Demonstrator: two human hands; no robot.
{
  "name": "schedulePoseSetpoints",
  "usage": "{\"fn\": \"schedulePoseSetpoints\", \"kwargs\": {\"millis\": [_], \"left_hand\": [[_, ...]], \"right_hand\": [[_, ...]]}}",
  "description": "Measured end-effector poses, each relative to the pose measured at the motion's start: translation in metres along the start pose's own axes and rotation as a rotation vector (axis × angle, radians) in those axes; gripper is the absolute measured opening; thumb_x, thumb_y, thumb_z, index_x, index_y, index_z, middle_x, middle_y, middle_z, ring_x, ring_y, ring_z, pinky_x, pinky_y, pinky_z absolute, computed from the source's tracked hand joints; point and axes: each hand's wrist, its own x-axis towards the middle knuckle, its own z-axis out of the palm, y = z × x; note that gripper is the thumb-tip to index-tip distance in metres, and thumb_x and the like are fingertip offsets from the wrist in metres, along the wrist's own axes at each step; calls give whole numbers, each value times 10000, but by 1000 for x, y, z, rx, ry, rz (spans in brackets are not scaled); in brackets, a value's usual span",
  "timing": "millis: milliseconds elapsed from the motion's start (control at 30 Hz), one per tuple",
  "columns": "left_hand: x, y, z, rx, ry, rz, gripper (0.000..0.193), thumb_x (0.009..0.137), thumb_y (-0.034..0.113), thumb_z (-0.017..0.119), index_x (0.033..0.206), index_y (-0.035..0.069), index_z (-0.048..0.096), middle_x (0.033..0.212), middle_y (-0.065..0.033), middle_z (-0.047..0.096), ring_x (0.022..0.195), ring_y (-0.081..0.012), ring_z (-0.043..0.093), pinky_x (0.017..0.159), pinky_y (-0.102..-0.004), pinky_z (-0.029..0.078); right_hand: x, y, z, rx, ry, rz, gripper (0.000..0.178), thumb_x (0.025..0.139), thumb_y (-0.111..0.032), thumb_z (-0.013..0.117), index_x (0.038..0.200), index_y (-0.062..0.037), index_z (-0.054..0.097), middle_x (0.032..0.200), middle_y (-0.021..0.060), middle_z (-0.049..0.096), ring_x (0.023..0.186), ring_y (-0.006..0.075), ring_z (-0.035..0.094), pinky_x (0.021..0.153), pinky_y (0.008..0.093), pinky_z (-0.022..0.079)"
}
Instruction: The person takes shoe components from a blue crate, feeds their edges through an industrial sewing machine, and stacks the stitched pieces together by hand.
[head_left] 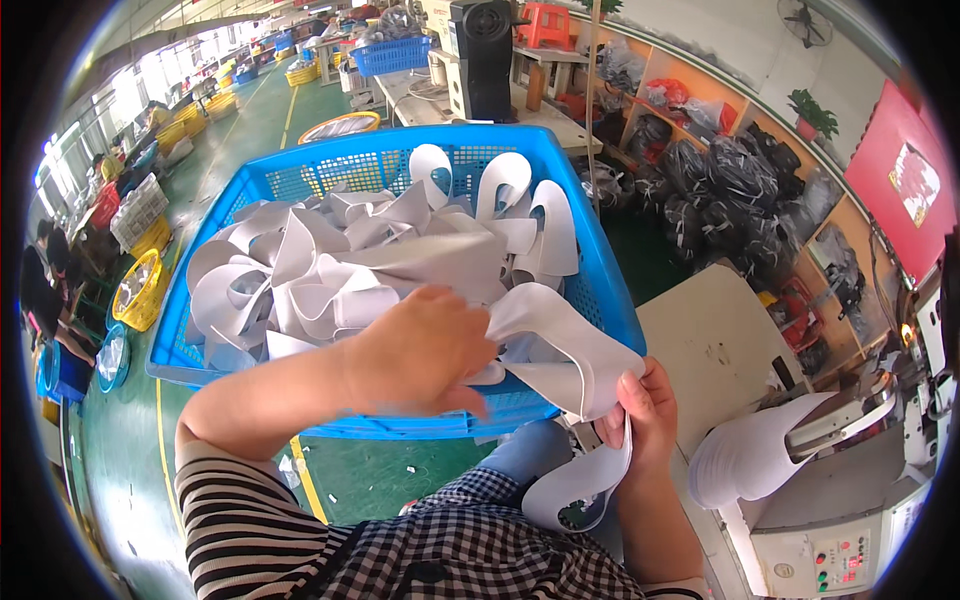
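Observation:
My right hand (645, 405) grips a curved white sheet piece (575, 345) between thumb and fingers at the basket's near right corner. Another curved white strip (575, 490) hangs below that hand over my lap; whether the two are joined is hidden at the fingers. Slightly blurred, my left hand (430, 350) hovers over the basket's near side, thumb apart from the fingers and nothing visible in its grasp. A blue plastic basket (590, 190) in front of me holds a heap of curved white sheet pieces (330, 250), many looped over one another.
At right stands a machine (825, 550) with a control panel; a stack of white pieces (740, 455) hangs on its arm. A beige board (715, 340) lies beside the basket. Shelves with black bags (720, 190) line the wall. Yellow baskets (140, 290) stand at left.

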Motion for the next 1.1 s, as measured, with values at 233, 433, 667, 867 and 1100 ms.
{"fn": "schedulePoseSetpoints", "kwargs": {"millis": [233, 433, 667, 867, 1100], "left_hand": [[-60, -89, -23, -676, 719, -736, 106, 758, 95, 562, 790, 5, 609, 721, -87, 604, 623, -206, 592, 609, -308, 471], [-4, -23, -43, -70, 789, -234, 357, 804, 236, 600, 1079, 31, 500, 1118, -145, 502, 1028, -258, 499, 856, -344, 395], [115, 114, -16, -828, 228, 447, 603, 770, 418, 630, 1191, 22, 456, 1120, -123, 509, 1053, -223, 477, 876, -322, 373], [167, 131, -2, -1504, -433, 289, 588, 858, 548, 414, 1089, 29, 566, 999, -59, 567, 957, -168, 506, 838, -264, 381], [172, 192, 22, -1461, -624, 509, 471, 838, 437, 549, 1048, 18, 592, 1002, -95, 575, 974, -137, 501, 862, -287, 374]], "right_hand": [[-15, -27, -21, 421, 500, -13, 431, 740, -196, 575, 1099, 16, 465, 682, 87, 563, 500, 109, 519, 458, 253, 447], [-35, -72, -36, -338, 160, -145, 342, 725, -76, 585, 1050, 18, 537, 873, 49, 588, 765, 85, 543, 652, 233, 429], [-55, -86, -31, -336, 113, -173, 229, 835, -204, 581, 961, -14, 558, 768, -9, 552, 682, 49, 488, 605, 188, 375], [-98, -117, -83, -194, 328, -593, 305, 917, -291, 443, 1032, -11, 481, 471, -17, 354, 359, 54, 292, 331, 201, 209], [-112, -121, -77, -503, 280, -877, 273, 928, -267, 430, 998, -6, 469, 528, -41, 383, 443, 24, 320, 405, 181, 238]]}}
